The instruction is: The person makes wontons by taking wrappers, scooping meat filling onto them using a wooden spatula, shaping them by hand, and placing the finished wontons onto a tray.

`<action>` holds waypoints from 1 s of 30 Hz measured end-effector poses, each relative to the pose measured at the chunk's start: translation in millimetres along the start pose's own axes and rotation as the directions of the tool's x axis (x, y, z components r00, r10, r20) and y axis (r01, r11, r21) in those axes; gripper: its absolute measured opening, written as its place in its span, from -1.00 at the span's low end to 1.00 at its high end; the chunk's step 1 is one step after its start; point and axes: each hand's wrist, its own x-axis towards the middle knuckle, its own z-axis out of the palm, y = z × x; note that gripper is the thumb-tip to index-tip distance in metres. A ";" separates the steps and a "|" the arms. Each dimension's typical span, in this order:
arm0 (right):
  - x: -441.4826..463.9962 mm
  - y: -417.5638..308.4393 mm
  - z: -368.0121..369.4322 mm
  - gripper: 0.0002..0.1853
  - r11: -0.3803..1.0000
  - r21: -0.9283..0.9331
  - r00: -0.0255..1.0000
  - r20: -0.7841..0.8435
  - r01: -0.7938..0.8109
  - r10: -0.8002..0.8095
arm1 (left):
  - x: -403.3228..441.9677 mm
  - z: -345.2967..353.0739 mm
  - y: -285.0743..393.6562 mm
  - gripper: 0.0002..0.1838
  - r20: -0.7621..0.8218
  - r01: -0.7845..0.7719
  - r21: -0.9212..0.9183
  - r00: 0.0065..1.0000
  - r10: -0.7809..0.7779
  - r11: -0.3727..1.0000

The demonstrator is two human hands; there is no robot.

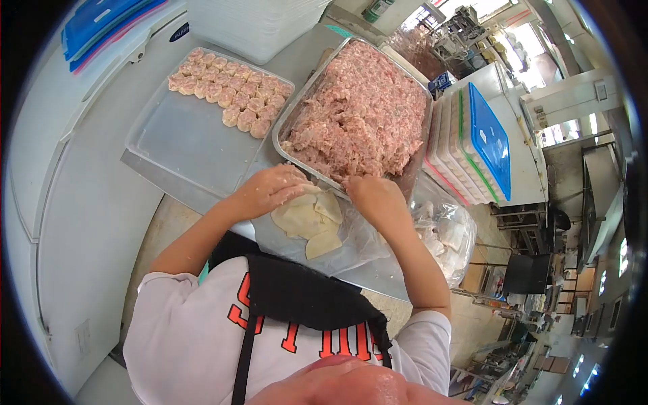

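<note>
A deep metal tray holds a large mound of ground meat, dug lower at its near side. Beside the tray's near left corner is my left hand, fingers curled together, bits of meat on the skin; what they hold is hidden. Under and beside it lies a loose pile of thin, pale dough wrappers on plastic. My right hand is closed at the tray's near rim, fingertips against the meat; its grip is hidden too. Several rows of filled dumplings sit in a shallow plastic tray to the left.
Stacked filled trays with a blue lid stand right of the meat. A clear bag of pale pieces lies by my right forearm. Stacked clear containers stand at the back, and blue lids lie on the white freezer at left.
</note>
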 end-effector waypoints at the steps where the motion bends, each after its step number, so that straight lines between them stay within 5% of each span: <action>1: -4.6 -0.5 -1.9 -0.65 0.994 0.097 0.998 0.010 -0.059 0.058 | -1.0 -2.9 -0.3 -0.73 -0.005 0.108 -0.040 0.994 -0.108 0.993; 3: -4.3 6.5 -3.9 -0.63 0.931 0.339 0.991 0.054 -0.133 0.122 | -4.3 -8.6 -3.2 -0.66 -0.013 0.319 -0.124 0.946 -0.323 0.940; 4: -4.9 12.5 -1.8 -0.62 0.862 0.482 0.987 0.086 -0.157 0.132 | -7.2 -3.4 -11.1 -0.63 -0.043 0.360 -0.416 0.909 -0.414 0.835; 6: 0.6 18.4 -1.1 -0.62 0.780 0.608 0.989 0.074 -0.147 0.129 | -11.3 13.6 -28.1 -0.57 -0.015 0.286 -0.863 0.810 -0.586 0.417; 8: 17.4 21.1 -4.6 -0.64 0.795 0.601 0.994 -0.017 -0.079 0.112 | -17.4 22.2 -32.9 -0.53 -0.136 0.359 -0.511 0.864 -0.485 0.781; 9: 29.0 18.0 -6.3 -0.64 0.886 0.454 0.995 -0.005 -0.091 0.104 | -18.9 24.3 -31.7 -0.51 -0.166 0.365 -0.276 0.893 -0.418 0.889; 11: 51.5 2.2 -8.0 -0.64 0.987 0.121 0.995 0.018 -0.102 0.100 | -13.4 14.1 -7.9 -0.48 0.032 0.383 -0.318 0.919 -0.394 0.867; 14: 46.2 -24.4 -2.0 -0.64 0.993 0.064 0.993 0.068 -0.099 0.095 | -14.8 15.2 -11.6 -0.45 0.114 0.353 -0.338 0.935 -0.334 0.873; 18: 24.1 3.2 16.7 -0.67 0.775 0.628 0.990 -0.054 -0.069 0.132 | -25.7 34.6 -57.9 -0.51 0.117 0.332 -0.434 0.942 -0.313 0.838; 21: 13.4 19.3 -6.2 -0.69 0.920 0.388 0.974 -0.182 -0.057 0.137 | -23.7 24.7 -43.0 -0.57 0.142 0.368 -0.517 0.927 -0.347 0.772; 24: 27.9 29.5 -15.2 -0.71 0.993 -0.064 0.994 -0.055 -0.103 0.099 | -14.6 1.5 -2.0 -0.74 0.166 0.346 -0.556 0.937 -0.308 0.755; 27: 39.5 -5.2 0.4 -0.72 0.991 -0.039 0.988 0.075 -0.129 0.132 | -16.0 -1.6 5.7 -0.77 -0.041 0.319 -0.414 0.929 -0.368 0.853; 30: 31.7 -15.3 10.6 -0.71 0.980 0.165 0.994 0.005 -0.107 0.108 | -18.8 8.1 -12.8 -0.73 -0.289 0.152 -0.762 0.790 -0.541 0.629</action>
